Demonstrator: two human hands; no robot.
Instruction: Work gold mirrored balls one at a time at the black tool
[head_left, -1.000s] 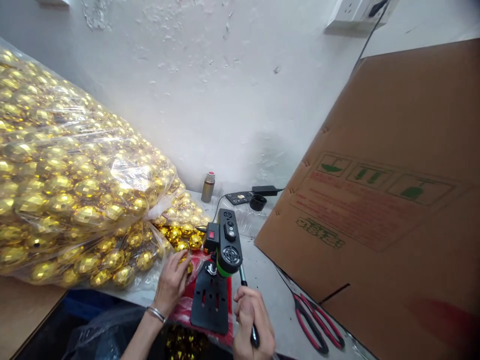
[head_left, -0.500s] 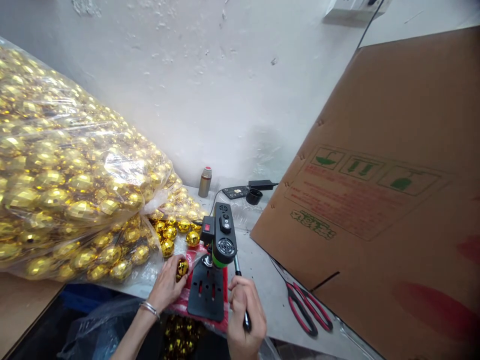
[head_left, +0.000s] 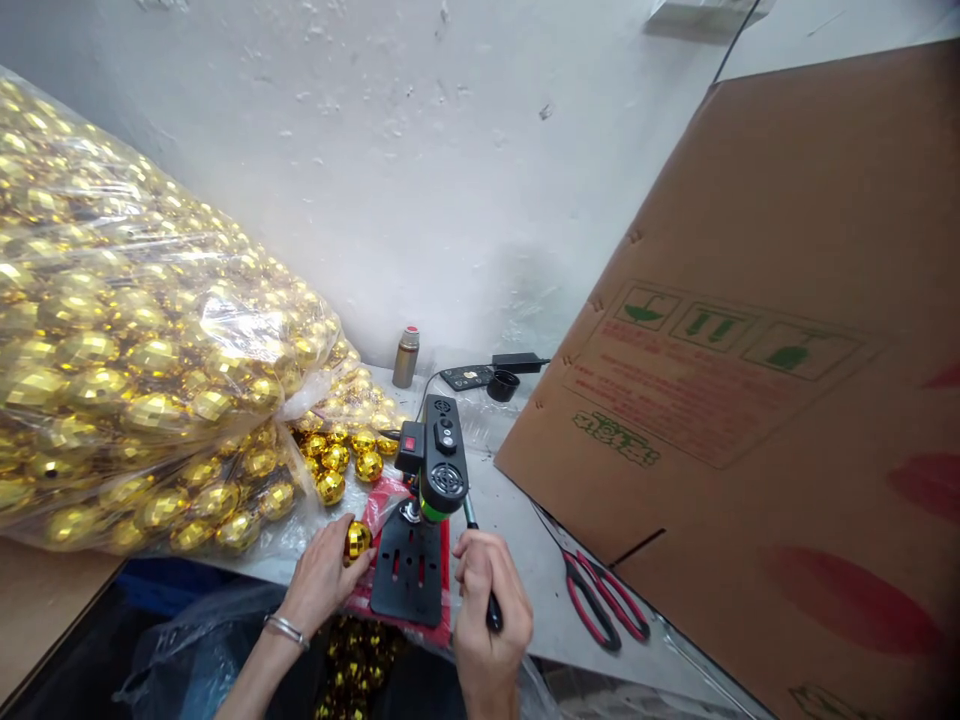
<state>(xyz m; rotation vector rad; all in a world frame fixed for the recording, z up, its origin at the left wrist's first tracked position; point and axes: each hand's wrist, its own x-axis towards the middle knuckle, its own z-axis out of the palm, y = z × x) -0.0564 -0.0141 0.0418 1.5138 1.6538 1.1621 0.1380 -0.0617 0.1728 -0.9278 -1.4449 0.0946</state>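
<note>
A shiny gold faceted ball [head_left: 358,540] sits in the grasp of my left hand [head_left: 324,570], just left of the black drill press [head_left: 444,470]. My right hand [head_left: 491,590] is closed around the press's lever handle [head_left: 494,612], whose black grip end shows below the fingers. The flat slotted base [head_left: 409,590] of the press lies on red plastic, with no ball on it. Several loose gold balls [head_left: 331,487] rest behind my left hand, at the mouth of a clear bag.
A big clear bag of gold balls [head_left: 150,350] fills the left. Red-handled scissors [head_left: 604,600] lie beside a large cardboard box [head_left: 712,400] on the right. Against the wall stand a small bottle [head_left: 406,357] and a black ring-shaped cap [head_left: 503,386]. More gold balls [head_left: 356,665] are below the table edge.
The view has shifted slightly. My left hand still holds the gold ball beside the press, with more of the ball showing. My right hand stays on the lever.
</note>
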